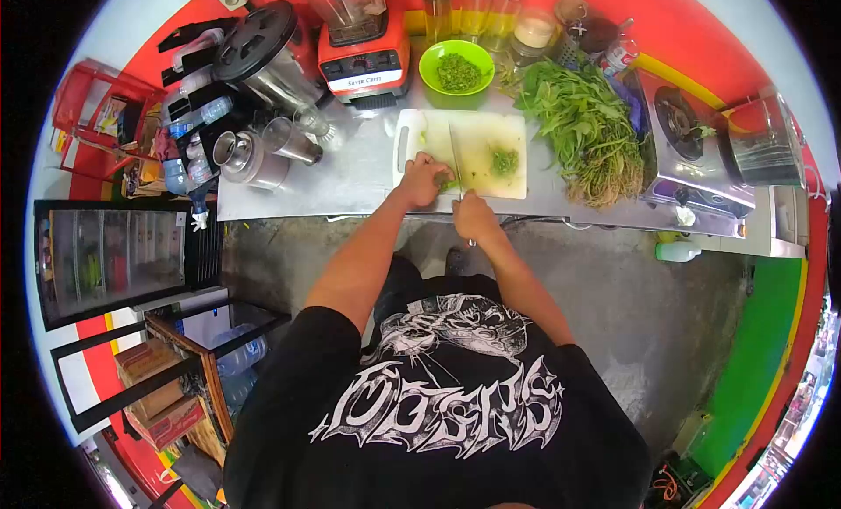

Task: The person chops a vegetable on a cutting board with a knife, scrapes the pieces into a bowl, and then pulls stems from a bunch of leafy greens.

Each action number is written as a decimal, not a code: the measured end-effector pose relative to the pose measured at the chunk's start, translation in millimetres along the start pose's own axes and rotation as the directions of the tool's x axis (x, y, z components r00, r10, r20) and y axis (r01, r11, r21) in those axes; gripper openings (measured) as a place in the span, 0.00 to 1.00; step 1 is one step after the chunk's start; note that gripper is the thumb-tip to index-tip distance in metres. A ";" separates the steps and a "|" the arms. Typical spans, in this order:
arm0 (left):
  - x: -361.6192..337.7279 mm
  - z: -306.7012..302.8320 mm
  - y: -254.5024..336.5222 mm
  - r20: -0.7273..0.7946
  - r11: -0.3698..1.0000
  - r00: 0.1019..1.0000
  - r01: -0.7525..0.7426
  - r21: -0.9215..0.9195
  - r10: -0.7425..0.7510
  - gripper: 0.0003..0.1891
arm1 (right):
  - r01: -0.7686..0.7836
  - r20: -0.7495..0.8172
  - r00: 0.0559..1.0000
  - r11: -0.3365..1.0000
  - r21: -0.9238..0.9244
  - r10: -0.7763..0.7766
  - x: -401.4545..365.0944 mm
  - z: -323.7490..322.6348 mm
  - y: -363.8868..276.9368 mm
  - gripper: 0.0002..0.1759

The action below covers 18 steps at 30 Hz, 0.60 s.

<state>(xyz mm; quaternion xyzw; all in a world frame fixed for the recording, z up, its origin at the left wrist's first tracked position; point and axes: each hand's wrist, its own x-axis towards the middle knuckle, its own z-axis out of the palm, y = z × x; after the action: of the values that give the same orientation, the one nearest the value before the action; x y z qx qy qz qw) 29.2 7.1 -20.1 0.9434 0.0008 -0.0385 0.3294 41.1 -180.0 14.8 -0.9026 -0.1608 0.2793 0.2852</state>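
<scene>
A white cutting board (499,128) lies on the metal counter. My left hand (424,181) is closed at its front left, with its fingers curled over a small bunch of green herbs (448,185). In my right hand (474,218) is the handle of a knife (456,154). Its blade points away from me across the board, just right of the left fingers. Chopped herbs (504,162) form a small pile to the right of the blade. Behind the board stands a lime-green bowl (486,68) with more chopped greens inside.
A large leafy bunch (578,115) with roots lies right of the board, beside a gas stove (679,115). A red blender (363,58) and bottles (476,10) line the back. Left are metal cups (238,154) and a big lidded pot (272,58).
</scene>
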 end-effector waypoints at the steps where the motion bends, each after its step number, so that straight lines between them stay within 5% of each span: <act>1: -0.9 -0.5 -2.0 0.001 1.000 1.000 0.000 0.002 0.000 0.21 | 0.000 0.000 1.000 1.000 0.002 0.000 -3.1 3.3 0.1 0.25; 6: 3.0 11.7 -11.3 0.032 0.994 0.994 0.106 -0.013 -0.106 0.20 | -0.032 0.012 0.999 0.999 -0.024 0.032 -6.1 0.1 -3.0 0.24; 18: -1.4 -2.1 4.6 0.050 0.997 0.996 0.070 -0.038 -0.068 0.22 | -0.141 -0.065 0.989 0.980 -0.138 0.133 -18.0 -25.5 1.5 0.21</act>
<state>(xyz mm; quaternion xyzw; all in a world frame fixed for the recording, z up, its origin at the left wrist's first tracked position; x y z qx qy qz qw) 28.1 4.9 -15.5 0.9349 0.0264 -0.0726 0.3465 42.3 -200.2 38.7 -0.9371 -0.1097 0.2608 0.2044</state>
